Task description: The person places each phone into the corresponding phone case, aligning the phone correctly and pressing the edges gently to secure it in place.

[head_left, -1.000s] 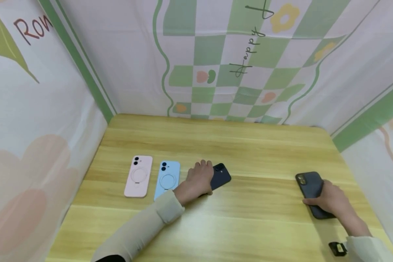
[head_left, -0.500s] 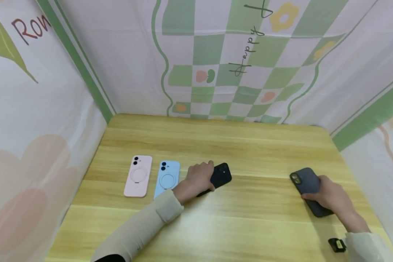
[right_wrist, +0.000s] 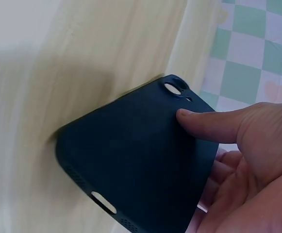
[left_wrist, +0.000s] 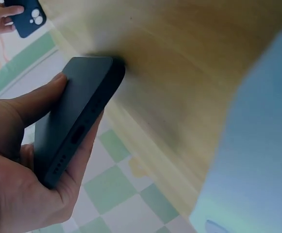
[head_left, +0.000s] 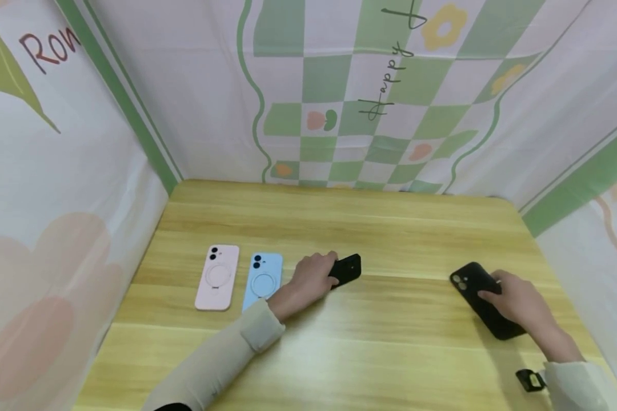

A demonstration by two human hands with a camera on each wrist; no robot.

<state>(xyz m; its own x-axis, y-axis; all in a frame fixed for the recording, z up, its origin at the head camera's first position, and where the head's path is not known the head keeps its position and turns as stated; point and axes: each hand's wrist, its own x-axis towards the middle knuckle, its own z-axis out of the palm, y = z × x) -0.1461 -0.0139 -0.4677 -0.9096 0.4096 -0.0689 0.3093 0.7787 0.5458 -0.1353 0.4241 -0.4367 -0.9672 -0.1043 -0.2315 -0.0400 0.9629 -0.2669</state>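
Tilting up off wooden table (head_left: 391, 240) since a second ago — left hand (head_left: 313, 277) clamps dark phone (head_left: 347, 269), fingers wrapped round edges; right hand (head_left: 514, 299) grips black phone case (head_left: 475, 294), thumb on back, case raised on one edge. Both lifts under way.

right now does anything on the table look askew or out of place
Only the two dark items: the phone in the left hand and the case in the right hand are tilted up. The pink case and blue case lie flat, side by side.

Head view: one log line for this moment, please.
left hand: grips dark phone | right hand: grips black case | table: pink case, blue case
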